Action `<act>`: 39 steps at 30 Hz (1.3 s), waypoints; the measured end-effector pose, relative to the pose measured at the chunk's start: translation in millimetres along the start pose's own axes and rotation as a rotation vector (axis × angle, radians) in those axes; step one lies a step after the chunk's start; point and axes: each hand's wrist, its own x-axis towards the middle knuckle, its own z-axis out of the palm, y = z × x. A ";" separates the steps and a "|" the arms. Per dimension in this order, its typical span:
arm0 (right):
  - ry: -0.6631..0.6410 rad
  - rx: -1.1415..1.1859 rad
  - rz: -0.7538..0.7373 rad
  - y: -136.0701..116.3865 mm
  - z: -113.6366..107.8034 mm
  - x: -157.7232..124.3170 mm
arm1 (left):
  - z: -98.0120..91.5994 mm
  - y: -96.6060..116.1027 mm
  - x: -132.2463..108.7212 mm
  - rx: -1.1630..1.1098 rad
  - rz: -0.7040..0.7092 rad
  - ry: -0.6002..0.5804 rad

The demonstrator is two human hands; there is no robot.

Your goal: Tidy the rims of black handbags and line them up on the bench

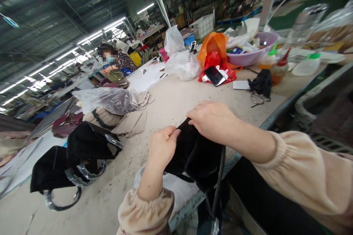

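A black handbag hangs over the near table edge, its top rim stretched between my two hands. My left hand is closed on the rim at its left end, thumb on top. At the far end of the same rim, my right hand pinches the edge with its fingers curled. A dark strap runs down the bag's right side. Beneath the bag, part of a clear plastic wrap shows on the table. The inside of the bag is mostly too dark to make out.
Two black handbags with wrapped handles lie at left, near cardboard pieces and a plastic bag. Scissors, a phone, a purple basin and bottles stand at the back right. A masked person sits further off.
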 end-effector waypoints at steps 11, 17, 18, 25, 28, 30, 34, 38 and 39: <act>0.025 0.007 0.024 -0.3 2.1 -0.5 | -0.4 3.2 -1.5 -0.029 0.019 -0.028; 0.002 -0.023 0.039 -3.3 -0.7 2.1 | -0.7 5.8 -3.5 -0.029 0.013 -0.018; -0.006 -0.027 0.041 -3.9 -1.4 2.9 | -1.1 6.5 -4.0 -0.034 0.012 -0.014; -0.036 -0.024 0.041 -3.3 1.5 7.8 | -21.4 -6.9 1.3 -0.531 -0.114 -0.251; -0.046 -0.028 0.046 -1.0 4.7 9.9 | -33.8 -18.7 3.6 -0.862 -0.244 -0.322; -0.045 -0.025 0.047 0.2 6.1 10.7 | -37.8 -22.7 2.4 -0.813 -0.240 -0.295; -0.042 -0.016 0.044 -0.1 4.6 10.5 | -34.7 -20.9 -5.1 -0.431 -0.116 -0.311; -0.072 -0.024 0.049 -2.3 0.0 10.3 | -31.8 -14.5 -11.3 -0.120 -0.026 -0.225; -0.074 -0.023 0.047 -2.6 -0.5 10.5 | -32.7 -12.0 -11.6 -0.033 0.011 -0.205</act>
